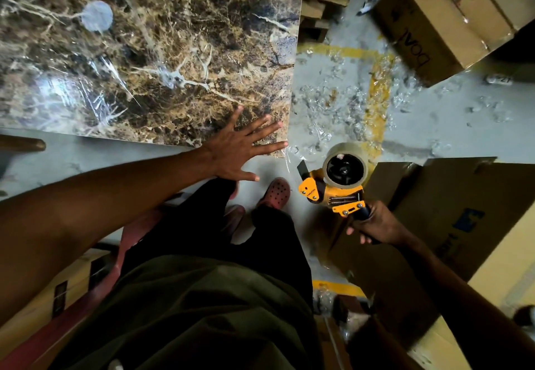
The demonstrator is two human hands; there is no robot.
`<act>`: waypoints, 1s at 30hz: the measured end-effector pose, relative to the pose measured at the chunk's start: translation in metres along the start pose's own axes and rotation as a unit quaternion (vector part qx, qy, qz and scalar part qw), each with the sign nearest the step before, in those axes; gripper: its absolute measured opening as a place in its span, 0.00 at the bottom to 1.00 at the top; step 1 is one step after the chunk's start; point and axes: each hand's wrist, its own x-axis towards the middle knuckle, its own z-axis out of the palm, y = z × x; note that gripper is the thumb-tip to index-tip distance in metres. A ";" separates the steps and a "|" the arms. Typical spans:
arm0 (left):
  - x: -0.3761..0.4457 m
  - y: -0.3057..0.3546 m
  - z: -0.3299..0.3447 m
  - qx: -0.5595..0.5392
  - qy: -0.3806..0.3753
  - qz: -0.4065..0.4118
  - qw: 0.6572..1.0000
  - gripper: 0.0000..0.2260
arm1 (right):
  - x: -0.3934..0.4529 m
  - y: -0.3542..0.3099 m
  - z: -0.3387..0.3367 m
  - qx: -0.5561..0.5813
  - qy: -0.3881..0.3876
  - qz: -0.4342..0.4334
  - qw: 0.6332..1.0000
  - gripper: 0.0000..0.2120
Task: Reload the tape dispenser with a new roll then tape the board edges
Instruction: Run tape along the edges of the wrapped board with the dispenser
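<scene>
— What's on the floor?
— Crumpled clear plastic scraps [344, 103] strewn over a yellow painted line [379, 94].
— And the cardboard?
— A taped cardboard box [434, 22] upper right, flattened cardboard [451, 213] lower right, and a red perforated clog [275, 193] between

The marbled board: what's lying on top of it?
The left hand lies flat, fingers spread, on the marbled board's near corner, over clear plastic wrap. What's beneath the board is hidden.

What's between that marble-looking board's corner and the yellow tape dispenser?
Head view: a clear strip of tape stretches from the board corner toward the tape dispenser, over bare grey floor.
</scene>
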 end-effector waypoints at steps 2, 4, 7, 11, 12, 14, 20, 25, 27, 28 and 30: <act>0.000 0.000 0.000 -0.006 -0.002 -0.003 1.000 0.47 | 0.002 -0.007 -0.011 -0.051 0.000 -0.016 0.999 0.11; 0.000 0.000 0.000 -0.002 -0.003 -0.004 1.000 0.47 | 0.009 -0.015 -0.017 -0.102 0.008 -0.039 0.994 0.14; -0.001 0.001 -0.001 0.000 -0.004 -0.005 1.000 0.47 | 0.024 -0.018 -0.018 -0.177 0.011 -0.100 0.979 0.11; -0.001 0.000 -0.002 -0.013 -0.009 -0.003 1.000 0.47 | 0.022 -0.031 -0.025 -0.192 0.022 -0.129 0.972 0.13; 0.000 0.001 -0.003 -0.014 -0.010 -0.003 1.000 0.47 | 0.018 -0.036 -0.028 -0.189 0.021 -0.134 0.972 0.15; 0.001 0.000 -0.003 -0.021 -0.012 -0.005 1.000 0.47 | 0.015 -0.039 -0.033 -0.184 0.017 -0.132 0.974 0.16; 0.001 -0.001 0.001 -0.019 -0.001 -0.009 1.000 0.47 | -0.007 0.008 -0.016 0.016 -0.004 0.004 1.000 0.10; 0.001 -0.001 -0.001 -0.020 -0.003 -0.010 1.000 0.49 | -0.012 0.015 -0.013 0.063 -0.036 -0.017 0.997 0.12; 0.000 -0.001 0.001 -0.018 -0.001 -0.011 1.000 0.49 | -0.011 0.009 -0.017 -0.014 -0.060 -0.030 0.998 0.09; 0.000 -0.001 0.001 -0.016 -0.001 -0.011 1.000 0.49 | -0.009 0.006 -0.023 -0.047 -0.063 -0.028 0.997 0.08; 0.001 -0.001 -0.001 -0.017 -0.007 -0.010 1.000 0.50 | -0.002 -0.002 -0.035 -0.091 -0.058 -0.024 0.994 0.09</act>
